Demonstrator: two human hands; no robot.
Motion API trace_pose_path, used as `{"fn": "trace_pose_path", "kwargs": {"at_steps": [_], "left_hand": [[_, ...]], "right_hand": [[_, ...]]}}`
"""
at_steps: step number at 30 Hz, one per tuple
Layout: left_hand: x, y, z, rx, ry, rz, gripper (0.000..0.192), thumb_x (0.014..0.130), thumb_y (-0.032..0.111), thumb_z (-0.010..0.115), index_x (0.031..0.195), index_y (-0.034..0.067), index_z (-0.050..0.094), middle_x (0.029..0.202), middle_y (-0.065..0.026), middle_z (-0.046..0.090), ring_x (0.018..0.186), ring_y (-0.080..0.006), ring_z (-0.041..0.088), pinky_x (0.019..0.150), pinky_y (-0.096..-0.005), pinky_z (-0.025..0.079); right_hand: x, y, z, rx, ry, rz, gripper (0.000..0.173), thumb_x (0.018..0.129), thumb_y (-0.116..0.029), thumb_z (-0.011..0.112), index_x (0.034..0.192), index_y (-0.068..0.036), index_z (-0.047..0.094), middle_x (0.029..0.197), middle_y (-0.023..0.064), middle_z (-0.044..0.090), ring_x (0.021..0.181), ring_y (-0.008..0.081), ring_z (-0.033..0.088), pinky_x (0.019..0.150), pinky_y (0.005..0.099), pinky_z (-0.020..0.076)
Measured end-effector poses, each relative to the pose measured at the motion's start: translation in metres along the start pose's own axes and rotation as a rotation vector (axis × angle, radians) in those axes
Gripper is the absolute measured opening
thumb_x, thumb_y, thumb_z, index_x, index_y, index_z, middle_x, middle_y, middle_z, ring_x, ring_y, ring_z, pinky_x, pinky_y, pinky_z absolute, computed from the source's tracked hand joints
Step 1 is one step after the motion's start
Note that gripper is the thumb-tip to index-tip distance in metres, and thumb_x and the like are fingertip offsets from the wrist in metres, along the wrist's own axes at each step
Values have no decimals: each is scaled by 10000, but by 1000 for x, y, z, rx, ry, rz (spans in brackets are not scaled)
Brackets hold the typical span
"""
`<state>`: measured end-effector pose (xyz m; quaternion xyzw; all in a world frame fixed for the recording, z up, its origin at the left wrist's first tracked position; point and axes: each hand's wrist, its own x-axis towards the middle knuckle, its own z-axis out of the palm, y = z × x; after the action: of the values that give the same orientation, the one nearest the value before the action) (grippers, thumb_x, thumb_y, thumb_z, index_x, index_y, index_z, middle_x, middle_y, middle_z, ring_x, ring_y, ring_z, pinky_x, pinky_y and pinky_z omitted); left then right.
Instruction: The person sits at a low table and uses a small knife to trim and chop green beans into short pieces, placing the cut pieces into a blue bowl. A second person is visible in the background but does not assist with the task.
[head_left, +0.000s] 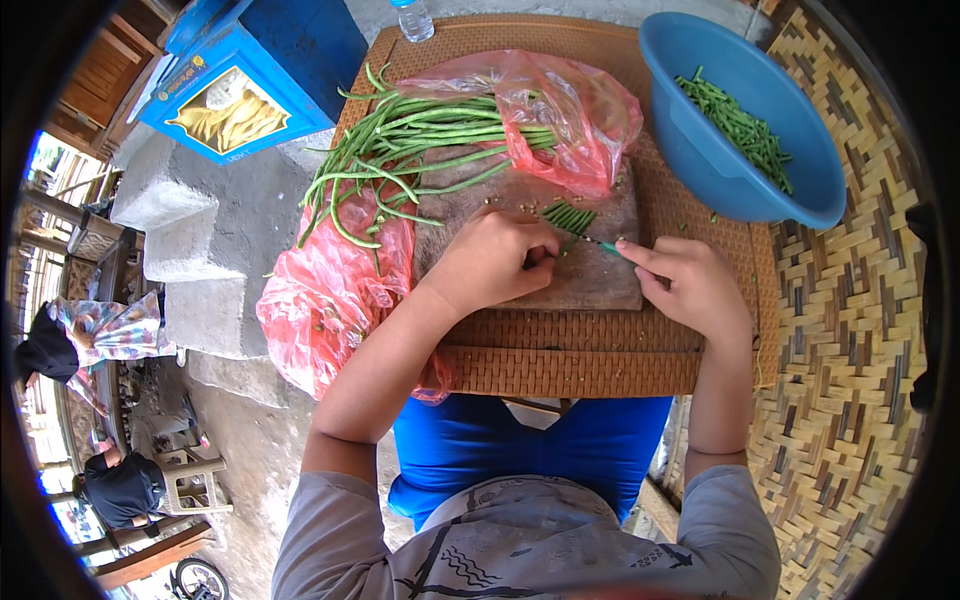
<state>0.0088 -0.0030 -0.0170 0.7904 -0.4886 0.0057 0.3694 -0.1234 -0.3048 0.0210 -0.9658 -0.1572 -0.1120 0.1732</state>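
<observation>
My left hand (510, 251) is curled on a worn wooden cutting board (600, 289), its fingers pressed at the near end of a small bundle of green long beans (568, 217). What lies inside the curled fingers is partly hidden. A small knife with a green handle (609, 247) is in my right hand (686, 277), the index finger stretched along it. Its blade points left, just below the bundle and close to my left fingers. Uncut long beans (427, 135) lie across the board's far left side, partly inside a pink plastic bag (577, 112).
A blue basin (739, 199) of cut beans (739, 127) leans at the far right of the woven-top table (540, 334). Another pink bag (322, 300) hangs over the left edge. Beyond are a blue box (300, 60), a water bottle (415, 21) and concrete steps (199, 300). Two people are at left.
</observation>
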Motion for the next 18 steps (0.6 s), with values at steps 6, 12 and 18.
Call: {"fn": "trace_pose_path", "kwargs": {"at_steps": [6, 12, 18], "left_hand": [[0, -3, -2, -4, -53, -10, 104, 857, 100, 847, 945, 69, 802, 823, -101, 757, 778, -329, 759, 780, -463, 615], [0, -4, -3, 1, -72, -34, 104, 843, 106, 846, 925, 68, 795, 810, -103, 755, 786, -339, 763, 778, -468, 614], [-3, -6, -11, 76, -87, -103, 124, 838, 125, 852, 945, 72, 820, 843, -116, 779, 797, -354, 767, 767, -476, 614]], "right_hand": [[0, 0, -3, 20, -7, -6, 421, 952, -127, 847, 1341, -274, 908, 792, 96, 677, 702, 352, 707, 671, 509, 590], [0, 4, 0, 31, -21, -20, 447, 935, -120, 850, 1347, -282, 906, 780, 98, 652, 692, 352, 692, 667, 510, 580], [-1, 6, 0, 43, -16, -42, 489, 934, -87, 859, 1382, -281, 895, 783, 105, 624, 687, 339, 666, 650, 487, 550]]}}
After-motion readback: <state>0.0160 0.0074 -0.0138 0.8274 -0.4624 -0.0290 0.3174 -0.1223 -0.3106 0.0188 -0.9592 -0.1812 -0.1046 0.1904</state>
